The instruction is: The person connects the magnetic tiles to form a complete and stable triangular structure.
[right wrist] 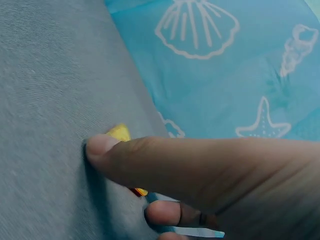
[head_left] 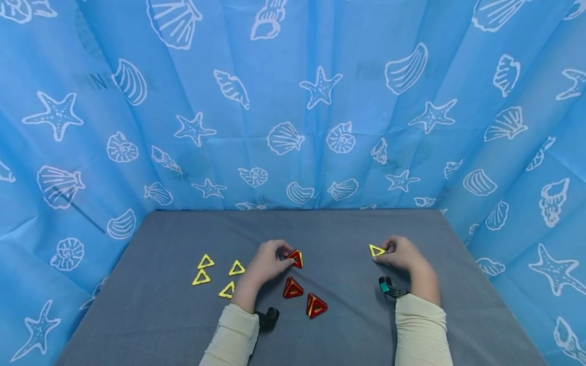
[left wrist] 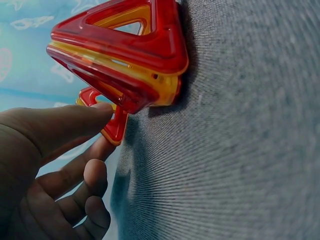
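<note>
In the head view my left hand [head_left: 265, 262] pinches a red triangular magnetic tile [head_left: 297, 258] with yellow at its edge, just above or on the table. The left wrist view shows the thumb and a finger on this red tile [left wrist: 118, 127], partly hidden behind a nearer red-and-yellow triangular piece [left wrist: 165, 55]. At the right, my right hand [head_left: 403, 253] pinches a yellow triangular magnetic tile [head_left: 376, 250] by its right side. From the right wrist, the thumb covers most of that yellow tile [right wrist: 120, 132].
Two red-and-yellow triangular pieces, one [head_left: 293, 288] nearer the left hand and another [head_left: 316, 306] farther front, lie mid-table. Several yellow triangular tiles, among them one [head_left: 201, 277], lie left of the left arm. A blue shell-print curtain [head_left: 284, 168] surrounds the grey-covered table [head_left: 357, 335].
</note>
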{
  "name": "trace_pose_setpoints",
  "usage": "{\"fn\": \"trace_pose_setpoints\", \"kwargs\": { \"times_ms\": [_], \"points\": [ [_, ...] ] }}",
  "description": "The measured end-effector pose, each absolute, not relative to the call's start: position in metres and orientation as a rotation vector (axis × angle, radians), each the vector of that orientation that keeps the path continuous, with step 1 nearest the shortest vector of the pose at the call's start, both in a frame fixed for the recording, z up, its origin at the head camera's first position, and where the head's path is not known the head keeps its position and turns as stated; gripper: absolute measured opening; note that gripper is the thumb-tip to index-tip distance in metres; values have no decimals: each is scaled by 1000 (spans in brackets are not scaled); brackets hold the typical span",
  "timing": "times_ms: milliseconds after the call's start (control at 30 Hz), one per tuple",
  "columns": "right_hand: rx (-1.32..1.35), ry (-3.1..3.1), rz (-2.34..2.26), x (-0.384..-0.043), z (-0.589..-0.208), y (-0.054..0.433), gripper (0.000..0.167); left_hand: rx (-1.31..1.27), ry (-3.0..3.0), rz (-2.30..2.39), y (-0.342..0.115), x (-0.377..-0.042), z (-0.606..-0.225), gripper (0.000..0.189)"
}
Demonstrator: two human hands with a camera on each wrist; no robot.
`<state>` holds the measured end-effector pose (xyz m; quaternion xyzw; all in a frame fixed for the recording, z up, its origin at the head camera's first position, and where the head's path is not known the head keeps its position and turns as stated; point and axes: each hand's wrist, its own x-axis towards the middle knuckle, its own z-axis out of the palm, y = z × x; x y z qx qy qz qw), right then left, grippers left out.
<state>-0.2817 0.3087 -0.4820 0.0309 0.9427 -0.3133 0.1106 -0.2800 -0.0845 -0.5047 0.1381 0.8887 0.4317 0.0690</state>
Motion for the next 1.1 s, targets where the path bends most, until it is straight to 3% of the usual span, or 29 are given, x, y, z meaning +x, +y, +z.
{"fn": "trace_pose_setpoints", "kwargs": {
  "times_ms": [767,1100],
  "points": [
    [-62,2839,-859,-295,-489,239,36,433,2687,1243,-81,-278,-504,10],
    [-262,2764,-871,-297,-488,204,30,468,2668,1237,-80,-280,-506,10]
  ]
}}
